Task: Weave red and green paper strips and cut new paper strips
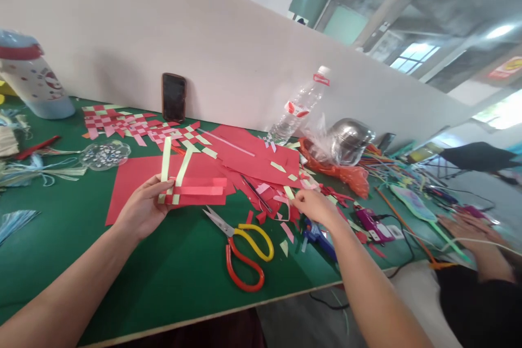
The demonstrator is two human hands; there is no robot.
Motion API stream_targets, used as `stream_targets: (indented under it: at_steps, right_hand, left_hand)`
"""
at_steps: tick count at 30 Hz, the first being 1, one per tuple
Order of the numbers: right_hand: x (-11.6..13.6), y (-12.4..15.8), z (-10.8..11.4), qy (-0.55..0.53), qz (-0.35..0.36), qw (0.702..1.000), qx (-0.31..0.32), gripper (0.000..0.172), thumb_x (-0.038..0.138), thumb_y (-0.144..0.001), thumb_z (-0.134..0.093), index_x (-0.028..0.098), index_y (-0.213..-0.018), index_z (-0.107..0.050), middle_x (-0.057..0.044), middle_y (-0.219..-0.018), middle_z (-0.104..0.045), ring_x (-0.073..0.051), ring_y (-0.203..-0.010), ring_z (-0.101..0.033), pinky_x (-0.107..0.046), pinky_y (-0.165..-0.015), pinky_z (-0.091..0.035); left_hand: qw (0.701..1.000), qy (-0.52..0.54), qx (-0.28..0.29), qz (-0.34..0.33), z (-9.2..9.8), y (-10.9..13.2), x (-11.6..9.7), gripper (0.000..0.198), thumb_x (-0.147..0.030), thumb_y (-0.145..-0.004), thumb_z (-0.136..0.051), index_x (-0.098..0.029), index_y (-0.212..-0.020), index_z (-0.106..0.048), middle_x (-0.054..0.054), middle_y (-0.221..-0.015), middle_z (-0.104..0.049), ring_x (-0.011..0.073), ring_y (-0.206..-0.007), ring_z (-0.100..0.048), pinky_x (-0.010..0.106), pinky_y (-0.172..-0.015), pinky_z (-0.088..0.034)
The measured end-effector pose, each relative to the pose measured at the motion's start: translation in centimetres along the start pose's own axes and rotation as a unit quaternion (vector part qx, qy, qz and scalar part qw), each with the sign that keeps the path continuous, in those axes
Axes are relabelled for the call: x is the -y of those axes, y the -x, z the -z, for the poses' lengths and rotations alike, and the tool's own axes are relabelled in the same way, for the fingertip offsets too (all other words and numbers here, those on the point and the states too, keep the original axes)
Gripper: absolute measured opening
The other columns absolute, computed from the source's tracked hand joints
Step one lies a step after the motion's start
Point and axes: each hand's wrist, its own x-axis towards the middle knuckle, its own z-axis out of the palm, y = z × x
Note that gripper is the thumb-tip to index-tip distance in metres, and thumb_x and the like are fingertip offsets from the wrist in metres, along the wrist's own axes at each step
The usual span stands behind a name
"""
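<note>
My left hand (142, 207) grips a partly woven paper piece (191, 190) made of red strips crossed by pale green strips, held just above the green table (171, 277). My right hand (312, 205) reaches into a pile of red and green paper scraps (281, 190) and pinches a pale green strip (289, 192). Red-and-yellow scissors (244, 247) lie on the table between my hands, blades pointing toward the woven piece.
Finished red-white woven mats (134, 125) lie at the back near a dark phone (173, 97) leaning on the white partition. A plastic bottle (299, 106), metal bowl (350, 138), glue guns (371, 223), googly-eye tray (105, 153) and a drink jug (35, 79) stand around. Another person's hand (468, 225) rests at right.
</note>
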Motion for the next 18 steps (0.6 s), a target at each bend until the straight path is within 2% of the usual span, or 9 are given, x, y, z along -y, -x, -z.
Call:
stream_targets:
  at_steps: [4,8,15,18]
  right_hand:
    - [-0.9,0.7,1.2,-0.04,0.019,0.999,0.0,0.032,0.04,-0.093,-0.059,0.017,-0.115,-0.061,-0.006,-0.115,-0.064,-0.019,-0.096,-0.064,-0.038,-0.082,-0.055]
    - [-2.0,0.6,2.2,-0.079,0.015,0.996,-0.041,0.035,0.04,-0.093,-0.059,0.016,-0.118,-0.06,-0.006,-0.116,-0.063,-0.02,-0.097,-0.064,-0.039,-0.081,-0.056]
    - [-2.1,-3.6,3.1,-0.065,-0.067,0.981,-0.168,0.034,0.039,-0.093,-0.058,0.018,-0.121,-0.059,-0.007,-0.123,-0.061,-0.021,-0.104,-0.062,-0.042,-0.088,-0.054]
    - [-1.4,-4.7,3.2,-0.062,-0.056,0.977,-0.195,0.034,0.038,-0.093,-0.059,0.02,-0.122,-0.059,-0.008,-0.125,-0.06,-0.02,-0.105,-0.061,-0.043,-0.089,-0.053]
  left_hand:
    - [1.0,0.0,-0.007,0.004,0.0,0.1,-0.3,0.012,-0.004,-0.077,-0.065,-0.015,-0.073,-0.063,-0.002,-0.064,-0.06,0.0073,-0.05,-0.06,0.016,-0.049,-0.056]
    - [1.0,0.002,-0.026,0.015,0.0,0.3,-0.6,0.013,-0.003,-0.077,-0.065,-0.015,-0.072,-0.064,-0.003,-0.066,-0.061,0.0065,-0.05,-0.059,0.014,-0.047,-0.055]
    - [1.0,0.002,-0.014,0.014,0.2,0.3,-0.7,0.013,-0.003,-0.077,-0.064,-0.016,-0.075,-0.065,-0.004,-0.068,-0.063,0.0067,-0.051,-0.061,0.013,-0.047,-0.054]
    - [1.0,0.0,0.004,0.002,0.1,0.4,-0.6,0.012,-0.003,-0.075,-0.066,-0.015,-0.074,-0.063,-0.004,-0.063,-0.061,0.0066,-0.048,-0.059,0.015,-0.047,-0.054]
